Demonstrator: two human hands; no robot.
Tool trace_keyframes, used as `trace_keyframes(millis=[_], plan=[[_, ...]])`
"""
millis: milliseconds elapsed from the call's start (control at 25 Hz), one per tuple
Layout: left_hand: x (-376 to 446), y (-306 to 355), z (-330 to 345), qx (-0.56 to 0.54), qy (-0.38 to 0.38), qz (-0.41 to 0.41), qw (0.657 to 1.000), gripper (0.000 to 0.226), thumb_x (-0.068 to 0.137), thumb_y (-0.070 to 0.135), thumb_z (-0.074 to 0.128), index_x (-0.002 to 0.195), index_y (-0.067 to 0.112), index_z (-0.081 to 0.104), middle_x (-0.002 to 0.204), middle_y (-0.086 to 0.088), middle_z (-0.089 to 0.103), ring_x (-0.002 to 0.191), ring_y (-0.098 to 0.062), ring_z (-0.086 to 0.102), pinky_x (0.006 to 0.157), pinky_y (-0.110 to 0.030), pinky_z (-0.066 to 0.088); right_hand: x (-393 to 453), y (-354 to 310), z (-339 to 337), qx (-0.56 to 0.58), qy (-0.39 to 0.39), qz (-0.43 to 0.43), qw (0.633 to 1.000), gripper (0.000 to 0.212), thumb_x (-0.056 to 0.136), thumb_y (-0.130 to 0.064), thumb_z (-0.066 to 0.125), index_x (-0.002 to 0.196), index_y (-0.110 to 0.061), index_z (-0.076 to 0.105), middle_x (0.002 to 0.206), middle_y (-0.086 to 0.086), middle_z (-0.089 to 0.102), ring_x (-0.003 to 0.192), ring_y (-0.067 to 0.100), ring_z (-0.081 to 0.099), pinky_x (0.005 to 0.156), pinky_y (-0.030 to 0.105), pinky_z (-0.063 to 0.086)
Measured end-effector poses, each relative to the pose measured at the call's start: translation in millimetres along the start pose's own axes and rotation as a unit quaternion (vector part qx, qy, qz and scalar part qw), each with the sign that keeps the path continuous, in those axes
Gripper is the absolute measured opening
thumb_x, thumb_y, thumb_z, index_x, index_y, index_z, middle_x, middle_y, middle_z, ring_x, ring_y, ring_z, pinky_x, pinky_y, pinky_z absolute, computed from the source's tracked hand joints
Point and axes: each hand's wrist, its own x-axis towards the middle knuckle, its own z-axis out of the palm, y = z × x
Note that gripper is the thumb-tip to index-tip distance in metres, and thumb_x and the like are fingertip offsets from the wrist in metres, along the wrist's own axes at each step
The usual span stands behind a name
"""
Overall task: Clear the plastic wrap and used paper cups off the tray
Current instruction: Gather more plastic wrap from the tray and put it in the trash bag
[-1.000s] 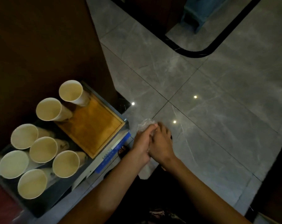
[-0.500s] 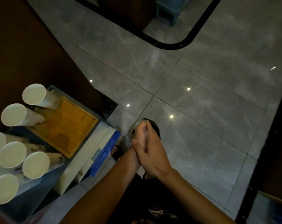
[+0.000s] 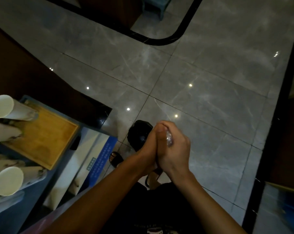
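Plastic wrap is getting squished at mid-frame between my left hand and right hand, fingers closed tight. Next I'm needing a bin; cups are waiting lower left.

One view only, head-worn, wide-angle. We look steeply down past our own forearms to the grey tiled floor, which fills the centre and upper right. Our clasped hands sit near, lower centre. The tray and paper cups crowd the left edge, close below us. Edges bow with lens distortion.
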Motion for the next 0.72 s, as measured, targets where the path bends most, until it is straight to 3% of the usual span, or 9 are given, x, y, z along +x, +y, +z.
trace_keyframes(millis=[120,280,360,400,480,560,600,720], plan=[[7.9,-10.2,10.3,-0.031,-0.026,-0.009,0.999,0.038,0.106,0.037,0.036,0.089,0.012,0.059,0.083,-0.006,0.059,0.078,-0.012,0.060,0.069,-0.021,0.052,12.9,7.8,-5.2,0.068,-0.002,0.055,0.996,0.037,0.096,-0.062,0.048,0.073,-0.036,0.062,0.059,-0.011,0.062,0.055,0.007,0.063,0.051,0.027,0.050],[7.0,-19.7,5.0,-0.022,-0.004,-0.038,0.999,0.035,0.103,0.045,0.038,0.101,0.018,0.061,0.100,-0.004,0.062,0.091,-0.016,0.062,0.083,-0.031,0.051,13.8,26.5,-5.3,0.080,-0.053,0.121,0.988,0.053,0.088,-0.073,0.052,0.058,-0.030,0.059,0.049,-0.008,0.057,0.045,0.004,0.052,0.047,0.025,0.043],[4.9,-21.7,-4.3,-0.034,-0.038,-0.102,0.993,0.044,0.102,0.044,0.037,0.123,0.013,0.060,0.127,-0.012,0.061,0.119,-0.022,0.058,0.106,-0.043,0.044,27.2,40.6,-10.5,0.172,-0.030,0.248,0.953,0.059,0.086,-0.075,0.052,0.056,-0.025,0.063,0.051,-0.003,0.062,0.050,0.010,0.060,0.051,0.025,0.051],[5.8,-28.2,-9.6,0.010,-0.044,-0.121,0.992,0.039,0.105,0.041,0.037,0.127,0.016,0.057,0.133,-0.012,0.058,0.122,-0.017,0.056,0.110,-0.042,0.041,35.8,50.2,-14.9,0.236,-0.019,0.332,0.913,0.059,0.088,-0.072,0.054,0.056,-0.023,0.063,0.052,0.000,0.062,0.051,0.016,0.063,0.052,0.028,0.054],[6.6,-45.2,-18.3,0.257,-0.047,-0.072,0.962,0.014,0.104,0.036,0.048,0.116,0.030,0.054,0.120,0.003,0.060,0.098,0.007,0.060,0.092,-0.018,0.048,43.3,71.9,-20.8,0.304,-0.008,0.448,0.841,0.058,0.091,-0.064,0.058,0.055,-0.019,0.056,0.052,0.007,0.053,0.048,0.022,0.057,0.046,0.029,0.052],[2.8,-64.1,-27.4,0.498,0.005,0.048,0.866,0.019,0.096,0.045,0.061,0.109,0.036,0.048,0.106,0.016,0.057,0.087,0.010,0.055,0.075,-0.008,0.043,36.5,86.9,-17.2,0.311,-0.001,0.497,0.810,0.058,0.096,-0.054,0.058,0.051,-0.019,0.047,0.049,0.006,0.045,0.041,0.020,0.047,0.041,0.025,0.044],[-0.6,-68.1,-30.3,0.539,0.020,0.093,0.837,0.024,0.094,0.047,0.062,0.107,0.037,0.045,0.099,0.017,0.057,0.089,0.009,0.054,0.073,-0.008,0.042,30.9,90.9,-12.8,0.320,-0.001,0.520,0.792,0.059,0.099,-0.049,0.057,0.050,-0.019,0.045,0.046,0.006,0.042,0.036,0.019,0.043,0.038,0.023,0.040],[5.6,-68.6,-34.2,0.551,0.006,0.145,0.822,0.030,0.092,0.046,0.064,0.106,0.041,0.039,0.087,0.019,0.058,0.088,0.009,0.057,0.070,-0.010,0.043,23.3,94.3,-4.1,0.374,-0.030,0.578,0.725,0.072,0.103,-0.039,0.047,0.035,-0.018,0.047,0.037,0.005,0.040,0.025,0.019,0.039,0.029,0.019,0.033]])
